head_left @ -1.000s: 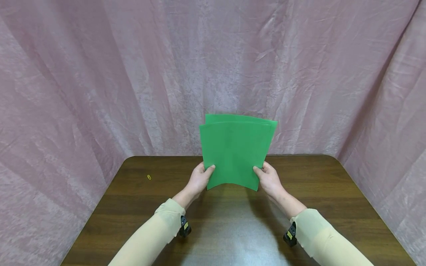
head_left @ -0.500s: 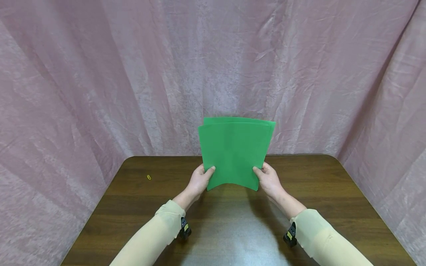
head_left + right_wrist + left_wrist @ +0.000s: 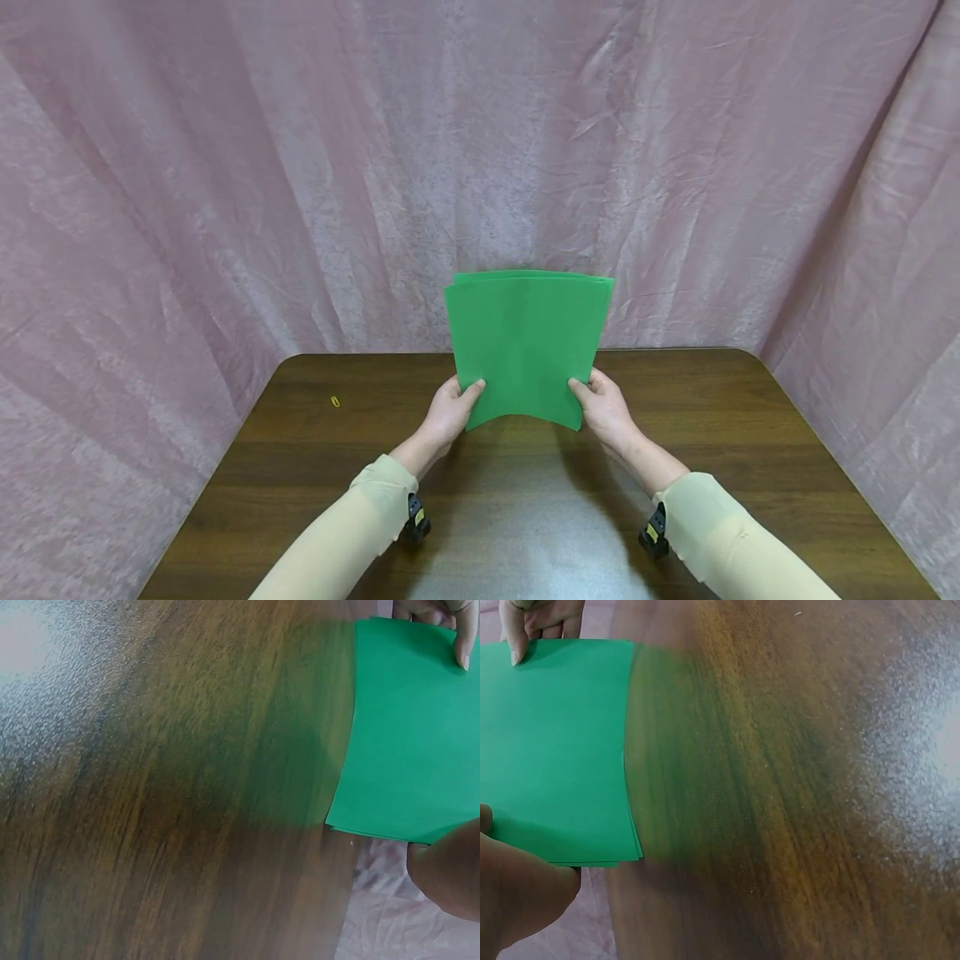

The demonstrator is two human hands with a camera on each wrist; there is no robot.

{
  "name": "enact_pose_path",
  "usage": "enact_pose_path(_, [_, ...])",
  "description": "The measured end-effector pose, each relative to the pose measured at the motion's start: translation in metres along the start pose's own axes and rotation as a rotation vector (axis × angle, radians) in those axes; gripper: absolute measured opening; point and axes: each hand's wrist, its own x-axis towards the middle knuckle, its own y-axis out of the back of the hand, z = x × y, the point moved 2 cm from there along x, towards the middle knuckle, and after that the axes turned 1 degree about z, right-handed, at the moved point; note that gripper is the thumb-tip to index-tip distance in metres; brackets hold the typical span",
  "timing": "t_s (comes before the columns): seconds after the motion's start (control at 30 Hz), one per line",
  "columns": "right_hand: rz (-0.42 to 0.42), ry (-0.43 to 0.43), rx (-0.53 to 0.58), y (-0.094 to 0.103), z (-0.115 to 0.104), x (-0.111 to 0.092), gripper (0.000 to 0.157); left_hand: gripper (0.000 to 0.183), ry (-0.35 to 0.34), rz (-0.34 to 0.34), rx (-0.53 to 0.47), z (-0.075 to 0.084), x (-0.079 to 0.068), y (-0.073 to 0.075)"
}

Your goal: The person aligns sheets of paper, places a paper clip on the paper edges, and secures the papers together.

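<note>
Several green sheets of paper [image 3: 525,342] are held up over the table, bowed so that their lower edge arches. At their top the sheets are slightly out of line, a strip of a rear one showing. My left hand [image 3: 448,410] grips the lower left edge, thumb on the near face and fingers behind. On the lower right edge my right hand [image 3: 606,408] pinches the sheets the same way. Both wrist views show the green paper [image 3: 555,750] between the two hands, with edges of more than one sheet at a corner. The fingers behind the paper are mostly hidden.
A small yellow paper clip [image 3: 335,402] lies on the brown wooden table [image 3: 300,467], left of the hands. Pink curtains [image 3: 375,167] hang behind the table and along its sides. Light glares off the table's near middle.
The top of the sheets has sunk a little and shifted slightly left. The rear sheet's showing strip has become narrower. Both hands keep their hold in nearly the same place.
</note>
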Motion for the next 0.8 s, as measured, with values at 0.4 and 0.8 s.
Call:
enact_pose_path(0.4, [-0.012, -0.01, -0.009, -0.0002, 0.0045, 0.0004, 0.035, 0.04, 0.026, -0.004, 0.038, -0.0046, 0.0003, 0.0006])
enact_pose_path(0.8, [-0.01, -0.011, -0.005, -0.0018, 0.006, 0.0015, 0.033, 0.039, 0.027, -0.021, 0.054, -0.0075, -0.0015, 0.0022])
